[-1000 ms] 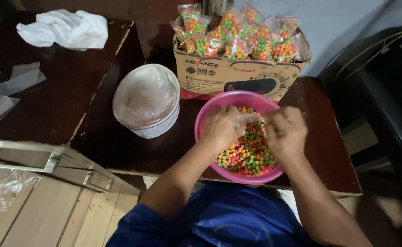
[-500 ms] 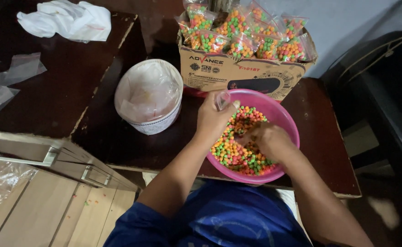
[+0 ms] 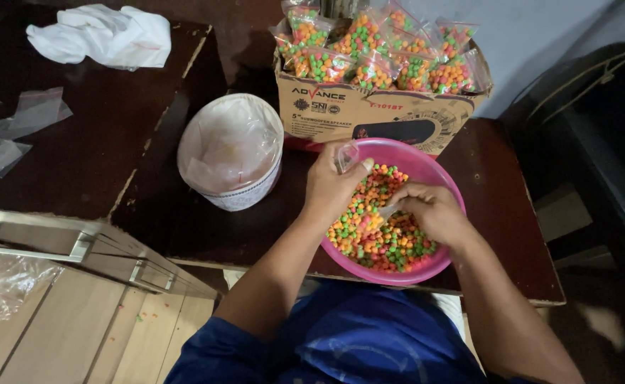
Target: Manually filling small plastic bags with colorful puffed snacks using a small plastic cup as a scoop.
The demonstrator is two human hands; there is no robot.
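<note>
Dark, scuffed wooden table against a pale wall, with a plank floor below at the left; light is dim. On the table sits a pink bowl holding small round sweets in orange, green and pink. The left hand is closed on a small clear plastic bag, pinched between thumb and fingers at the bowl's far-left rim. The bag rises from the grip with its long axis near upright, tilted slightly away from the person; its mouth appears to face up, though the film is too clear to be sure, and it looks empty. The right hand, just right of that grip and lower, is curled down into the sweets; whether it holds any cannot be told, as the fingers hide the palm. Judged step: gathering sweets to load the held bag. The next move would call for the mouth to be held open and steady above the bowl while the right hand comes up to it, so spills fall back in. Beyond the grip stands a cardboard box piled with filled bags; to its left, a white bucket lined with plastic film.
</note>
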